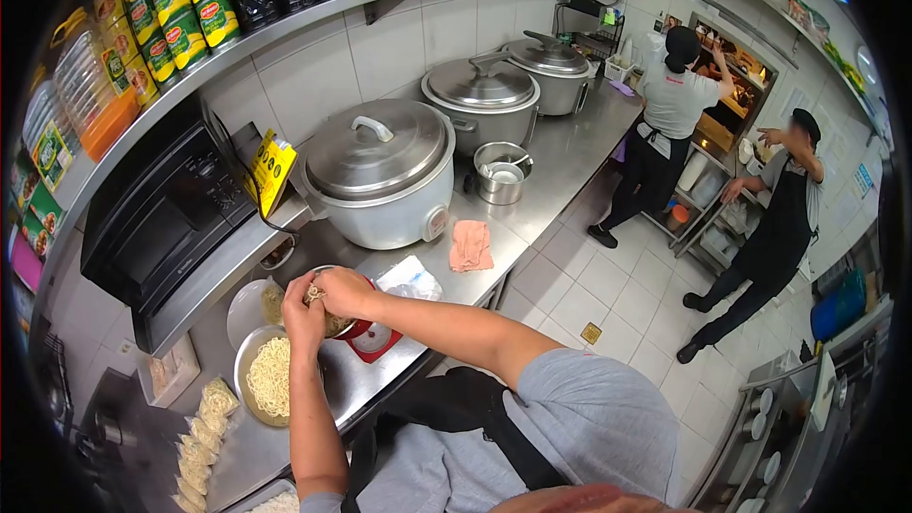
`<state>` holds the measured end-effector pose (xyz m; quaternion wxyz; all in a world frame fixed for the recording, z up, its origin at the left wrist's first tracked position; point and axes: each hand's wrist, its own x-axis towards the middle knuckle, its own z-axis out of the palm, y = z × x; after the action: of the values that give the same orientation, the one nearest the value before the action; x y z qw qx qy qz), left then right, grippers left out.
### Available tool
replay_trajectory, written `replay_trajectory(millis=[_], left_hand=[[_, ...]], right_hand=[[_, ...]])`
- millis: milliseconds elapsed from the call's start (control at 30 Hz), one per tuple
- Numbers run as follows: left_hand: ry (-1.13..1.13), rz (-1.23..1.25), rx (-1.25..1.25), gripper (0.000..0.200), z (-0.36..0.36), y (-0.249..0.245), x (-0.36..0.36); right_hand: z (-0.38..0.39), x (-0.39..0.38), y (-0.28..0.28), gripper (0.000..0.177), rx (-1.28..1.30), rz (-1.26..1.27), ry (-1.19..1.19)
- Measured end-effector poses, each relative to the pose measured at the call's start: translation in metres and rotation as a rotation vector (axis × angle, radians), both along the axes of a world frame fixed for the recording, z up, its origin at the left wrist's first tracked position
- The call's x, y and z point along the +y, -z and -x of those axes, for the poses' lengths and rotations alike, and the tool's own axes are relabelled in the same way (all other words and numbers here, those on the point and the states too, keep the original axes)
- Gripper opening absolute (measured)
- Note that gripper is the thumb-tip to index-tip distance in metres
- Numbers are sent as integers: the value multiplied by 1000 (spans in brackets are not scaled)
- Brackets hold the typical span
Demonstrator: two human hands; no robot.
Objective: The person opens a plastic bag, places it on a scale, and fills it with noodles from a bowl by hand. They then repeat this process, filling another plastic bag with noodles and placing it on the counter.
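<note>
My left hand (302, 312) and my right hand (344, 293) are close together, fingers closed around a small bunch of noodles (313, 294). Just under them is a bowl (336, 325), mostly covered by my hands, on a red kitchen scale (374, 342). To the left of my left wrist sits a metal bowl (242, 361) filled with pale noodles (270, 378). Behind it is a white plate (244, 309) with a bagged portion on it. Several bagged noodle portions (198, 451) lie in a row at the lower left.
Big rice cookers (380, 176) line the wall, with a metal pot (502, 176) in front. A pink cloth (470, 245) and a plastic bag (408, 277) lie on the counter. A black microwave (180, 209) stands at left. Two people (670, 104) stand across the aisle.
</note>
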<state>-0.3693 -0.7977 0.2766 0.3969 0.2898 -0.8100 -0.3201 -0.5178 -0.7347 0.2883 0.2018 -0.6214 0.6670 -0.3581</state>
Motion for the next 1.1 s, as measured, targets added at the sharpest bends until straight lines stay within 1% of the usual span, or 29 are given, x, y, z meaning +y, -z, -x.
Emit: replay_trajectory(millis=[33, 67, 133, 167, 200, 233, 267, 333, 400, 433, 500, 533, 600, 633, 667, 700, 733, 800, 833, 900, 933, 1000, 1033, 1067, 1100], left_hand=[[-1, 2, 3, 56, 0, -6, 3], [-7, 33, -12, 55, -1, -10, 7], [-13, 63, -24, 55, -3, -19, 11], [28, 22, -36, 55, -4, -23, 11], [67, -21, -48, 56, -4, -24, 10], [67, -20, -48, 56, -5, -22, 8], [94, -15, -50, 57, -5, -20, 7], [124, -9, -55, 59, -3, -20, 9], [76, 155, -49, 56, -1, -22, 18], [76, 155, -52, 56, 1, -23, 25], [-165, 323, 45, 40, 5, -23, 36], [-164, 325, 44, 40, 2, -15, 31], [-235, 53, -22, 21, -7, 14, 13], [-236, 53, -22, 21, -9, 25, 7], [-241, 151, -5, 14, -10, 32, 2], [-246, 250, 14, 11, -10, 38, -3], [-247, 251, 13, 11, -10, 35, -1], [-142, -208, 103, 14, -9, 29, 3], [-141, -207, 103, 14, -10, 31, 0], [23, -260, 159, 20, -11, 35, -4], [24, -260, 159, 20, -11, 25, 1], [38, -148, 39, 26, -13, -3, 20], [40, -149, 39, 26, -12, 2, 16], [-32, -135, 30, 26, -11, 10, 8], [-103, -122, 21, 27, -10, 18, 1]], right_hand=[[1, 3, -5, 21, -136, 26, 27], [1, -1, 5, 21, -134, 26, 25], [-2, -8, 22, 23, -127, 404, 145], [-2, -12, 27, 23, -126, 404, 145], [-2, -16, 32, 24, -181, 405, 183], [-3, -18, 33, 25, -235, 410, 221], [-3, -18, 34, 25, -236, 412, 221], [-1, -20, 36, 29, -370, 266, 194], [3, -25, 37, 28, -332, 272, 177], [4, -26, 36, 27, -292, 273, 157], [8, -28, 34, 25, -297, 256, 170], [9, -28, 31, 23, -299, 237, 183], [9, -28, 28, 22, -305, 251, 201], [8, -27, 27, 21, -309, 265, 218], [7, -30, 29, 21, -310, 265, 218], [6, -34, 31, 22, -326, 264, 272], [5, -38, 34, 23, -342, 263, 327], [4, -47, 41, 23, -369, 238, 366], [5, -50, 43, 23, -395, 214, 406], [5, -53, 48, 22, -432, 189, 423], [6, -55, 51, 22, -469, 162, 439], [8, -56, 56, 22, -477, 153, 426], [9, -57, 58, 23, -487, 145, 409], [9, -60, 59, 23, -487, 145, 410], [9, -63, 59, 26, -468, 105, 348]])
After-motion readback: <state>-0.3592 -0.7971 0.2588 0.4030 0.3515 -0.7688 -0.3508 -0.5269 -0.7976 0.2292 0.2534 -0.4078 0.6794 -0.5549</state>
